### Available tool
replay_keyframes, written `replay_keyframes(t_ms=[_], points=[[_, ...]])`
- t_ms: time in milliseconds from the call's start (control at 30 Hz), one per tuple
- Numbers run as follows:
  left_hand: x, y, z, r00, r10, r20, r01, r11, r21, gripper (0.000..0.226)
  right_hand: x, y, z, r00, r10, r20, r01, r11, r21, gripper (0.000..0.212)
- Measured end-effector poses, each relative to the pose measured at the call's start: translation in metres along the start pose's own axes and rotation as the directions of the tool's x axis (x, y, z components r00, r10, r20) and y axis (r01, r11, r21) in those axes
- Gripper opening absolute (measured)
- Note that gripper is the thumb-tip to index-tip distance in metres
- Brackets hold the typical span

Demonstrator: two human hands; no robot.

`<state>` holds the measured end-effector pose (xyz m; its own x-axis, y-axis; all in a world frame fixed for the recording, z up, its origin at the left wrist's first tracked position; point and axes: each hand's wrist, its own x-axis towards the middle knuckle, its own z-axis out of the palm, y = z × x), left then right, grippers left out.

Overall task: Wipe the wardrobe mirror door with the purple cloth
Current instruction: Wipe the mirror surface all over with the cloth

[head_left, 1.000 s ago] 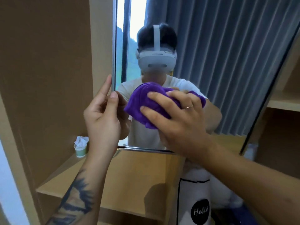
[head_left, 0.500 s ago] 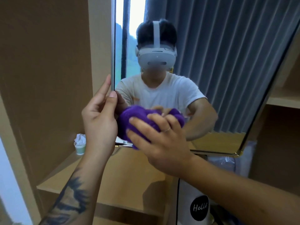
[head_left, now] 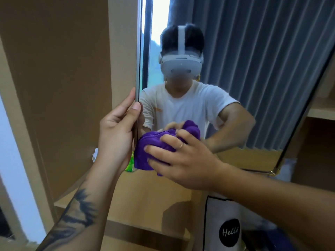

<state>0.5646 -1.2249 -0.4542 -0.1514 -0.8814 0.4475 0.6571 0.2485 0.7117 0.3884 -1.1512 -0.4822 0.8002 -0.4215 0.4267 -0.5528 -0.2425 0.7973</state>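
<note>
Gripping the bunched purple cloth [head_left: 154, 147] (plush), right hand [head_left: 183, 163] presses the glossy mirror door [head_left: 253, 87].

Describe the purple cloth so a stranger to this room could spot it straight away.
Find the tall mirror door of the wooden wardrobe, its left edge gripped by the left hand. Low on the glass, near its bottom left corner, the right hand presses a bunched wad against it. That wad is the purple cloth, the only vivid purple thing among tan wood, grey curtain and white shirt.
</note>
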Motion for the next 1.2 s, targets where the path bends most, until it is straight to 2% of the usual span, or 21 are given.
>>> replay_keyframes(t_ms=[67,100,167,200,233,300,367,400,467,533,600,667,733,767,833,900,967,1000,1067,1133,1200], points=[[-0.001,0.001,0.000,1.000,0.000,-0.003,0.000,1.000,-0.002,0.030,0.012,0.018,-0.009,0.999,0.015,-0.045,-0.017,0.998,-0.054,0.024],[-0.001,0.001,0.001,1.000,0.001,0.002,-0.001,1.000,0.003,0.030,0.018,0.026,-0.013,0.988,0.117,-0.104,-0.124,0.989,-0.074,0.023],[-0.001,0.003,0.002,1.000,-0.004,0.018,0.003,1.000,0.008,0.030,0.028,0.029,-0.015,0.904,0.367,-0.219,-0.384,0.923,-0.039,0.025],[-0.001,0.003,0.002,1.000,-0.008,0.021,0.008,1.000,0.004,0.030,0.030,0.022,-0.013,0.875,0.420,-0.241,-0.436,0.900,-0.015,0.026],[0.000,0.004,0.001,1.000,-0.013,0.014,0.013,1.000,0.001,0.030,0.030,0.010,-0.008,0.893,0.390,-0.223,-0.402,0.916,-0.008,0.025],[0.001,0.006,0.000,0.999,-0.037,0.009,0.037,0.999,0.002,0.028,0.020,-0.018,0.004,0.977,0.185,-0.107,-0.186,0.982,-0.006,0.024],[0.002,0.008,-0.001,0.998,-0.063,0.020,0.063,0.998,0.005,0.028,0.014,-0.017,0.004,0.999,0.031,-0.010,-0.031,0.999,0.017,0.026],[0.002,0.007,-0.002,0.998,-0.065,0.026,0.065,0.998,0.002,0.031,0.017,-0.006,0.001,1.000,0.012,-0.025,-0.012,1.000,0.017,0.025],[0.003,0.007,-0.005,0.997,-0.063,0.051,0.063,0.998,0.000,0.035,0.028,0.020,-0.009,0.989,0.092,-0.118,-0.096,0.995,-0.029,0.021],[0.004,0.007,-0.006,0.994,-0.063,0.084,0.063,0.998,0.005,0.038,0.033,0.030,-0.012,0.938,0.278,-0.206,-0.293,0.955,-0.045,0.021],[0.003,0.005,-0.006,0.997,-0.058,0.056,0.058,0.998,0.010,0.036,0.027,0.015,-0.007,0.919,0.339,-0.202,-0.349,0.937,-0.015,0.025],[0.003,0.003,-0.005,0.998,-0.059,0.009,0.059,0.998,0.000,0.033,0.011,-0.006,0.001,0.988,0.142,-0.065,-0.143,0.990,-0.012,0.027],[0.002,0.002,-0.003,0.999,-0.053,-0.004,0.053,0.999,0.001,0.030,0.002,-0.001,-0.002,0.995,-0.071,0.074,0.071,0.997,-0.001,0.028],[0.001,0.001,-0.002,0.999,-0.047,-0.003,0.047,0.999,0.000,0.030,0.005,0.012,-0.006,0.992,-0.105,0.066,0.106,0.994,-0.025,0.027],[0.001,0.001,-0.002,0.999,-0.036,0.001,0.036,0.999,-0.010,0.030,0.018,0.044,-0.019,0.996,0.028,-0.083,-0.035,0.996,-0.086,0.024],[0.001,-0.001,-0.001,1.000,-0.028,-0.006,0.027,1.000,-0.015,0.030,0.025,0.064,-0.030,0.921,0.316,-0.228,-0.343,0.935,-0.094,0.027],[0.000,-0.004,-0.001,0.999,-0.008,-0.032,0.007,1.000,-0.008,0.029,0.020,0.058,-0.029,0.852,0.450,-0.268,-0.482,0.874,-0.062,0.031],[0.000,-0.005,-0.001,0.999,0.004,-0.041,-0.004,1.000,-0.003,0.029,0.013,0.048,-0.026,0.883,0.400,-0.245,-0.426,0.903,-0.061,0.030],[0.000,-0.007,0.000,0.999,0.017,-0.052,-0.017,1.000,0.005,0.029,-0.005,0.032,-0.020,0.983,0.138,-0.120,-0.148,0.986,-0.077,0.026],[0.001,-0.009,-0.001,0.998,0.025,-0.060,-0.026,1.000,0.000,0.031,-0.017,0.040,-0.024,0.999,-0.044,-0.008,0.044,0.995,-0.085,0.025],[0.002,-0.011,-0.003,0.997,0.048,-0.062,-0.047,0.999,0.019,0.032,-0.019,0.062,-0.033,0.995,0.047,-0.088,-0.057,0.993,-0.107,0.024]])
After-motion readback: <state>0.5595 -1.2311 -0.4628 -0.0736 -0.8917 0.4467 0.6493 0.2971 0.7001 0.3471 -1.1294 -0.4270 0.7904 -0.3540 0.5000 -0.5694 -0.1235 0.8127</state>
